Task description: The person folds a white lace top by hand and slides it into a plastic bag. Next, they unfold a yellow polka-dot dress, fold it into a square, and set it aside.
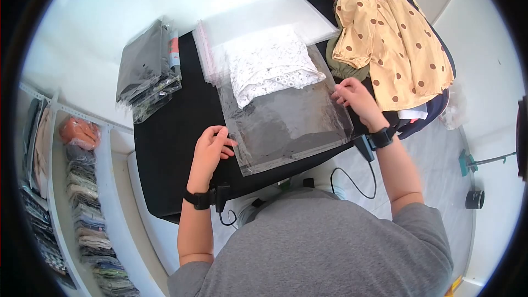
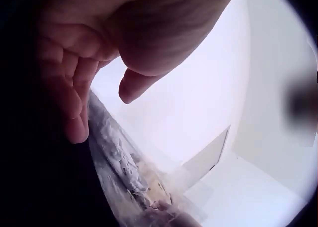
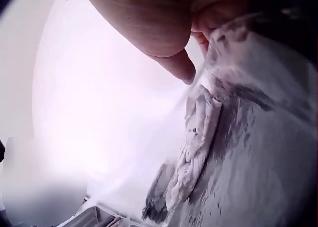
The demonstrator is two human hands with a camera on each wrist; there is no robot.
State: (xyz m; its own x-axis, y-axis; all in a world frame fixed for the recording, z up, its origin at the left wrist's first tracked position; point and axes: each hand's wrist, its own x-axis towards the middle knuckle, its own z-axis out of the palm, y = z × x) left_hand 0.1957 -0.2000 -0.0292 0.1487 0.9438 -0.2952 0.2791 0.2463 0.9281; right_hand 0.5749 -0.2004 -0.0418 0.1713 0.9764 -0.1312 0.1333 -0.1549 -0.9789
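Observation:
A folded white garment with a small print (image 1: 275,69) lies at the upper part of a clear plastic bag (image 1: 291,132) on the black table; whether it is inside cannot be told. Beside the bag's left edge is my left hand (image 1: 212,148), its fingers loosely bent. In the left wrist view the left hand (image 2: 129,43) has its thumb apart from the fingers and holds nothing. My right hand (image 1: 355,99) is at the bag's right edge. Seen from the right wrist, clear film (image 3: 278,68) lies across the fingers of the right hand (image 3: 164,28), with the thumb apart from them.
Clear bags (image 1: 269,16) lie behind the garment on the black table (image 1: 170,159). Packed dark garments (image 1: 143,66) are stacked at the back left. A yellow dotted garment (image 1: 396,38) tops a clothes pile on the right. Shelves (image 1: 60,203) with packed clothes stand at the left.

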